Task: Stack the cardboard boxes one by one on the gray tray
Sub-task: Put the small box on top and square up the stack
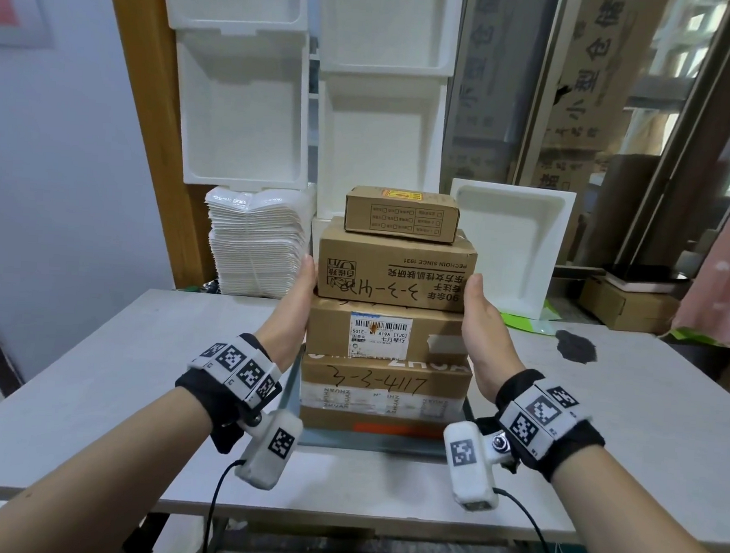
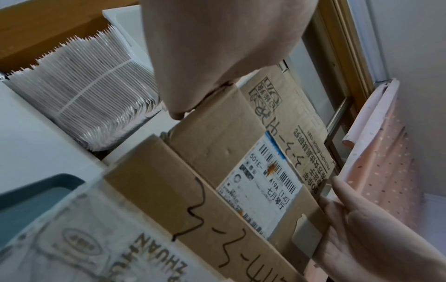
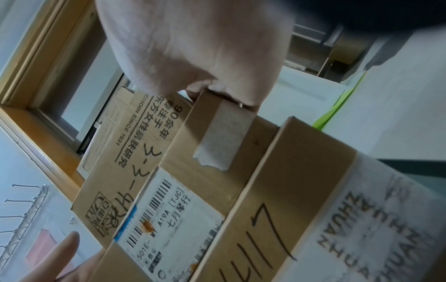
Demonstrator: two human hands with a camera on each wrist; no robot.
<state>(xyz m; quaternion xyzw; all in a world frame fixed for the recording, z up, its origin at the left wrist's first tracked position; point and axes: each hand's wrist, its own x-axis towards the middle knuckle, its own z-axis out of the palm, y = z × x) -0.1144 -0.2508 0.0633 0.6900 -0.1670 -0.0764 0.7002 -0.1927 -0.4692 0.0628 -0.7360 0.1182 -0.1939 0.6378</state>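
Four cardboard boxes (image 1: 388, 320) stand stacked on the gray tray (image 1: 371, 443) at the middle of the desk (image 1: 96, 368), largest below and smallest on top, probably for steadiness. Left of the stack, the left hand (image 1: 296, 310) presses flat with straight fingers; right of it, the right hand (image 1: 485, 329) does likewise, each grip clamped on nothing, seemingly squaring the sides. Each box's long axis runs left to right, printed faces toward the person.
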